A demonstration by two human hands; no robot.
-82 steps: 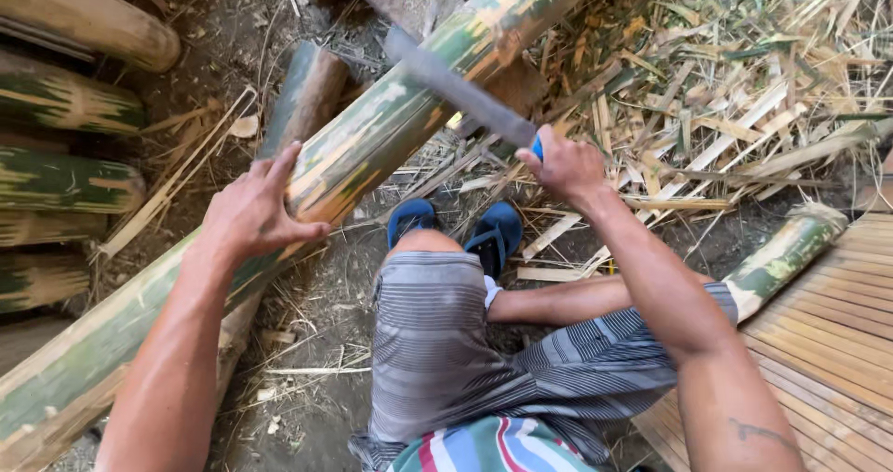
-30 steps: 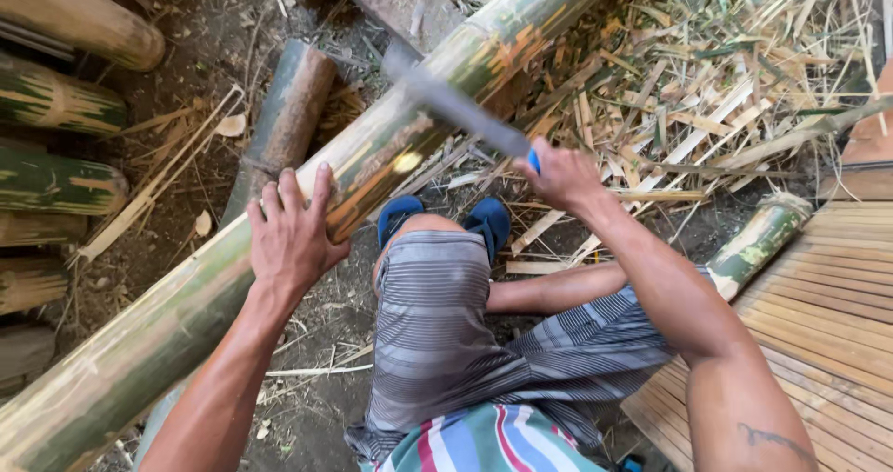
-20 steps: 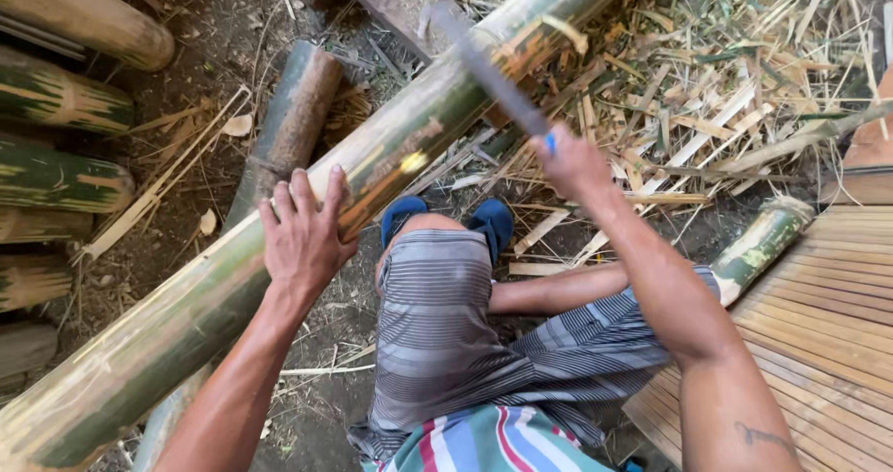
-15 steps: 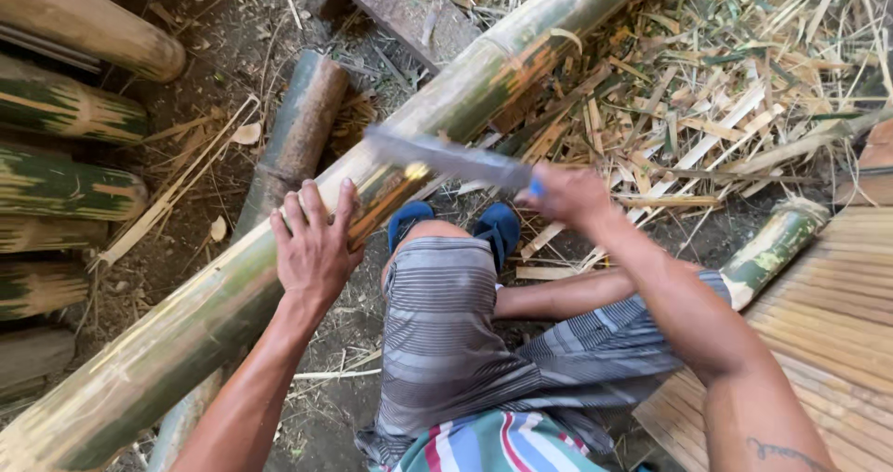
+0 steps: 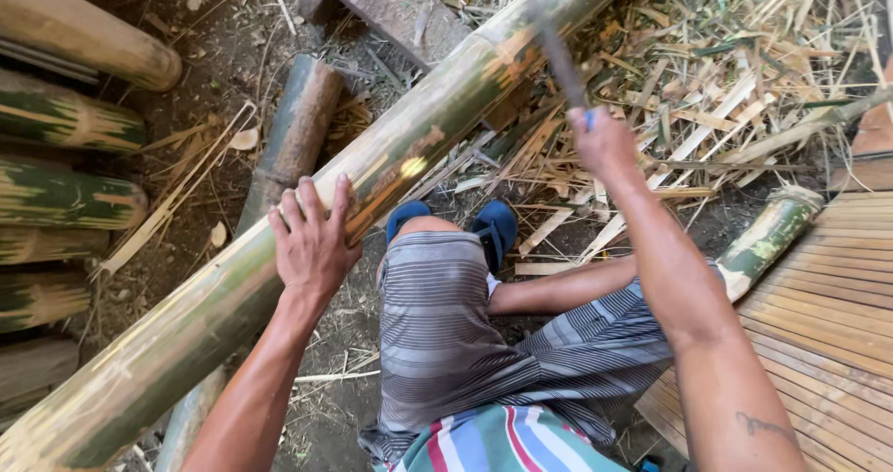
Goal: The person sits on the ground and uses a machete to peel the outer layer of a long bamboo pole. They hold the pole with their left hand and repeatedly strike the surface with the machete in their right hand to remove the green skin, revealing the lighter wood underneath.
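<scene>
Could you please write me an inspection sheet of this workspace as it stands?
Surface: bare dirt ground; a slatted bamboo platform at the right.
Job's things: a long green bamboo pole lying slantwise, its skin partly shaved; a blade, blurred, raised over it.
Clutter: bamboo shavings heaped at the upper right; a short offcut; a grey log under the pole.
Grippers: left hand flat on the pole; right hand gripping the blade's handle.
Cables: nothing seen.
Surroundings: stacked bamboo ends at the left; the person's blue sandals by the pole.
</scene>
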